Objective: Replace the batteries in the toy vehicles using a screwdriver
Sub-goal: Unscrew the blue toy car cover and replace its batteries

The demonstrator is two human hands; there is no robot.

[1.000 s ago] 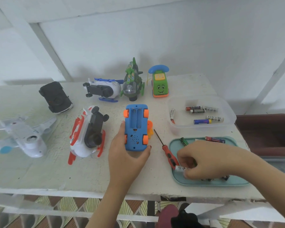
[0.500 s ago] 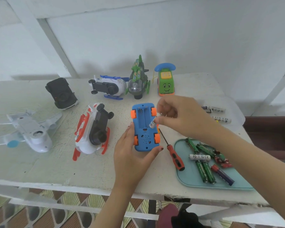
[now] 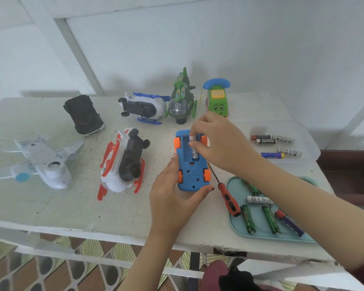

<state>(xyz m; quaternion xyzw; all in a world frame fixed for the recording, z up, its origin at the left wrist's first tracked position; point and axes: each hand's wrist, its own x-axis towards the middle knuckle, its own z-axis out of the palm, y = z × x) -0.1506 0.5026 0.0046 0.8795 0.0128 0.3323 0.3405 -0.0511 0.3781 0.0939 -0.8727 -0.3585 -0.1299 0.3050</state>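
Observation:
A blue toy car with orange wheels [image 3: 191,176] lies upside down on the white table [image 3: 57,208], its battery bay open. My left hand [image 3: 172,198] holds the car's near end, fingers on its left side and thumb round the front. My right hand [image 3: 216,141] is over the bay and pinches a white battery [image 3: 194,153] that sits partly in the slot. A red-handled screwdriver [image 3: 226,196] lies just right of the car. Several batteries lie on a teal tray [image 3: 235,225] at the near right.
A clear tub [image 3: 309,148] with several batteries stands at the right. Other toys lie around: a red-and-white helicopter [image 3: 122,164], a white plane [image 3: 42,160], a black car [image 3: 83,114], a blue-and-white helicopter [image 3: 143,107], a green helicopter [image 3: 182,101], a green phone car [image 3: 216,99].
My right hand left the teal tray with a white battery, carried it over the blue car and lowered it into the open bay. My left hand stayed on the car.

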